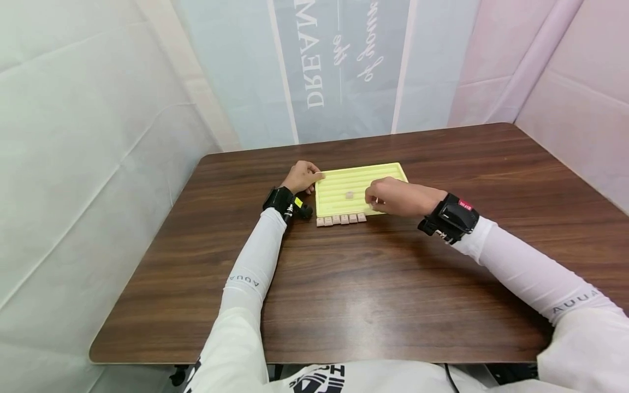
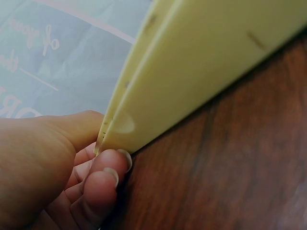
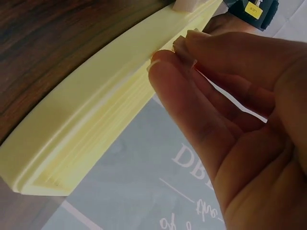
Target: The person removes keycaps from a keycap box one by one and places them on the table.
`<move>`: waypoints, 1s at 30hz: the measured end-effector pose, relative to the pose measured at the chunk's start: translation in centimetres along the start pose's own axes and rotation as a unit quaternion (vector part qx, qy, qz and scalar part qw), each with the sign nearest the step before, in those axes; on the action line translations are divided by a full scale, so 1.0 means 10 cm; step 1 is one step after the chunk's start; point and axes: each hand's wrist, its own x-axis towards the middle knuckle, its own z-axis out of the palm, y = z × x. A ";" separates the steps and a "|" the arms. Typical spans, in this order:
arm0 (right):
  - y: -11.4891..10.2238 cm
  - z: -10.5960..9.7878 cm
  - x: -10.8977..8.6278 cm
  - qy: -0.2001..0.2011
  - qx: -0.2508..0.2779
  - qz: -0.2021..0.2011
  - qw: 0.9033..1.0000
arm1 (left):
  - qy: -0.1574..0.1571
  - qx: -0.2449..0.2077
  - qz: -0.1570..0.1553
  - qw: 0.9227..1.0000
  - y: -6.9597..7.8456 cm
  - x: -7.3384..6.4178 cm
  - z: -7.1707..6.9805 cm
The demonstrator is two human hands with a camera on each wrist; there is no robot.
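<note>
A pale yellow tray (image 1: 339, 183) with ridged rows lies on the table. At its left end, my left hand (image 1: 301, 176) grips the rim between thumb and fingers; the left wrist view shows the tray wall (image 2: 192, 62) tilted across the picture. Over the tray's right half, my right hand (image 1: 397, 196) pinches a small beige keycap (image 3: 181, 50) between thumb and index finger, mostly hidden by the fingertips. One pale keycap (image 1: 349, 195) sits inside the tray, left of the right hand. Several beige keycaps (image 1: 340, 219) stand in a row along the tray's near edge.
The dark wood table (image 1: 314, 284) extends around the tray on all sides. Behind it hangs a grey-blue cloth (image 1: 344, 71) with printed lettering, and white sheeting (image 1: 98, 164) walls the left side. Both wrists carry black camera straps.
</note>
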 end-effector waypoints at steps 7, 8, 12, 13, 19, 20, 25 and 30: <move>-0.06 0.01 0.02 -0.018 0.010 -0.003 1.000 | -0.001 -0.003 -0.004 1.000 0.01 -0.02 -0.01; -0.07 0.01 0.02 -0.022 0.014 0.000 1.000 | -0.001 -0.004 -0.005 1.000 0.01 -0.02 -0.01; -0.08 0.02 0.03 -0.033 0.025 0.011 0.999 | 0.000 -0.004 -0.007 1.000 0.01 -0.02 -0.02; -0.08 0.02 0.03 -0.035 0.025 0.012 0.999 | 0.000 -0.004 -0.007 1.000 0.01 -0.02 -0.02; -0.08 0.04 0.04 -0.040 0.022 0.011 0.999 | -0.001 -0.001 -0.010 1.000 0.04 -0.02 -0.03; -0.08 0.04 0.03 -0.039 0.021 0.010 0.999 | -0.001 -0.002 -0.010 1.000 0.04 -0.02 -0.03; -0.09 0.04 0.04 -0.036 0.024 0.011 0.999 | -0.002 -0.004 -0.010 1.000 0.04 -0.03 -0.03; -0.09 0.05 0.04 -0.035 0.037 0.014 0.999 | 0.000 0.002 -0.006 1.000 0.02 -0.03 -0.03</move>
